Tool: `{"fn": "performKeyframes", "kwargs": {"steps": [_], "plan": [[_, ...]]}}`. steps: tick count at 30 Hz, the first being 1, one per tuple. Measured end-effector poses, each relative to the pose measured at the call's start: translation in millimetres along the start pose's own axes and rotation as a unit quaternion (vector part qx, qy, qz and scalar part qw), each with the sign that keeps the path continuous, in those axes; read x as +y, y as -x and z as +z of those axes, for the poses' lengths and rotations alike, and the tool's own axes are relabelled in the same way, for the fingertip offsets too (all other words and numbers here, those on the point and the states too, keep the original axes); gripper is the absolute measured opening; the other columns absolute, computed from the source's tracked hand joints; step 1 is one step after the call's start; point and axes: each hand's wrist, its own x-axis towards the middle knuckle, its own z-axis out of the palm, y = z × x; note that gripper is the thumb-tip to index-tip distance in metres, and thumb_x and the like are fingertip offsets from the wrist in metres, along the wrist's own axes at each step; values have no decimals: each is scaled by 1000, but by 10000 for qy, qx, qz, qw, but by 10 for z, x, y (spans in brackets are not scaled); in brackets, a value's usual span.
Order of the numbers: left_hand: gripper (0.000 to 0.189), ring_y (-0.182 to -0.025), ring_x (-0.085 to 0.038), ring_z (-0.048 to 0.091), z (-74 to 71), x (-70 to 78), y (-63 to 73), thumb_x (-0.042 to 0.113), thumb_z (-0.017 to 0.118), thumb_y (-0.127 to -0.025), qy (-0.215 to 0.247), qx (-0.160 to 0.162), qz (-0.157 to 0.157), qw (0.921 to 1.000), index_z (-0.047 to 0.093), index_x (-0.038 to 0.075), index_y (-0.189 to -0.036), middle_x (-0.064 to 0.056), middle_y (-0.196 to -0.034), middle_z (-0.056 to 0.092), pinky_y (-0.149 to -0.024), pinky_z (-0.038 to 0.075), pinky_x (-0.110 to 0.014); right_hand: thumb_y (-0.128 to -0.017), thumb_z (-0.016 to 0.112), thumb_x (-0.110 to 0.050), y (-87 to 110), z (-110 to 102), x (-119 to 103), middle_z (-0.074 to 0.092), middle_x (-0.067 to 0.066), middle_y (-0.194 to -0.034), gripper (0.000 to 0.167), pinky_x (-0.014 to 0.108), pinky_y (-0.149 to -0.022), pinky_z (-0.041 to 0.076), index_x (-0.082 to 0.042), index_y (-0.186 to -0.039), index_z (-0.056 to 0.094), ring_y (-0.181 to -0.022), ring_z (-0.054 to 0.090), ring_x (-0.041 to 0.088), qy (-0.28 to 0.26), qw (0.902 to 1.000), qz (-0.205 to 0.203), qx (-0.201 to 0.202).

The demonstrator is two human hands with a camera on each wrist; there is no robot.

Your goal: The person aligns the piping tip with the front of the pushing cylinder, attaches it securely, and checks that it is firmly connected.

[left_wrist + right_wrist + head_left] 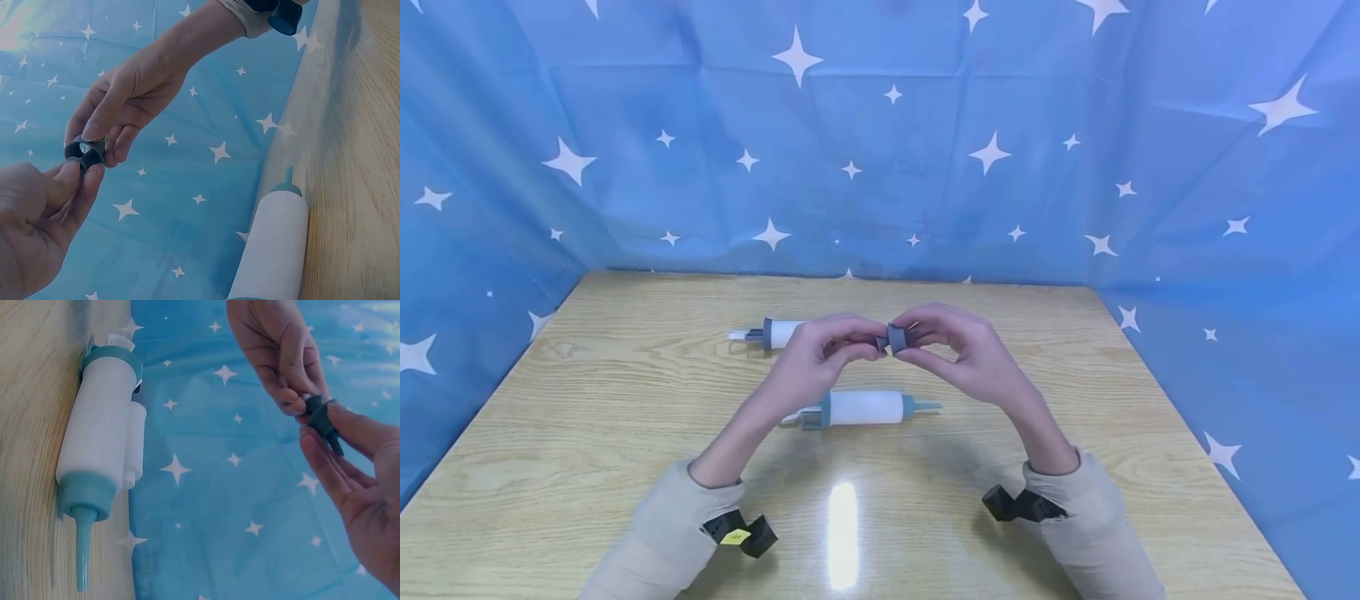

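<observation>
Blue cloth printed with white stars hangs behind and to both sides of a pale wood-grain table, closing the workspace in on three sides. Above the middle of the table both hands meet in the air around a small dark grey ring-shaped part. The left hand pinches one side of it between thumb and fingertips, and the right hand pinches the other side the same way, fingers curled in close; the left wrist view shows the part as a short collar with an open bore, so the two-handed pinch looks like a way to steady and turn so small a piece, though that is only a reading of the grip. On the table beneath the hands lies a white syringe-like tube with a teal cap and nozzle, flat on its side with the nozzle pointing to the right. A second white tube with a grey collar lies farther back, also on its side, partly hidden by the left hand. Both lie near the hands, just below and behind them. A black wrist-mounted device sits on each beige sleeve; the left one bears a small yellow label, too small to read. No other writing or brand shows.
</observation>
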Motion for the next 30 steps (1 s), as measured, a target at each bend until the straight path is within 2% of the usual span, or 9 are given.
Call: {"fn": "performKeyframes", "kwargs": {"steps": [6, 14, 24, 30], "plan": [[21, -87, -22, 73, -11, 12, 15, -3, 62, -97, 168, 97, -142, 9997, 72, -2, -115, -13, -102, 73, -81, 60, -36, -83, 75, 14, -5, 26, -7, 69, 11, -111, 41, 34, -82, 60, 0, -120, 66, -94, 71, 21, -43, 9999, -140, -14], [16, -87, -19, 72, 2, 25, 20, 2, 73, -92, 326, 334, -474, 9978, 71, 3, -108, -7, -98, 73, -79, 59, -33, -81, 76, 14, -2, 66, -29, 70, 10, -108, 41, 34, -82, 60, 0, -119, 67, -93, 71, 20, 4, 9997, -244, -2], [11, -81, -20, 69, 20, 12, 19, 1, 76, -89, 219, 469, -380, 9979, 71, 4, -99, -6, -90, 72, -76, 58, -37, -80, 76, 16, -8, 120, -56, 71, 11, -108, 42, 34, -80, 60, 1, -118, 67, -92, 71, 20, -116, 9993, -347, -11], [13, -76, -21, 66, 27, -1, 19, -2, 76, -88, 202, 540, -309, 9979, 67, 4, -94, -5, -85, 69, -73, 56, -30, -80, 78, 13, -1, 150, -58, 72, 9, -107, 40, 32, -79, 60, -1, -117, 69, -92, 71, 19, -14, 9994, -338, -6]]}}
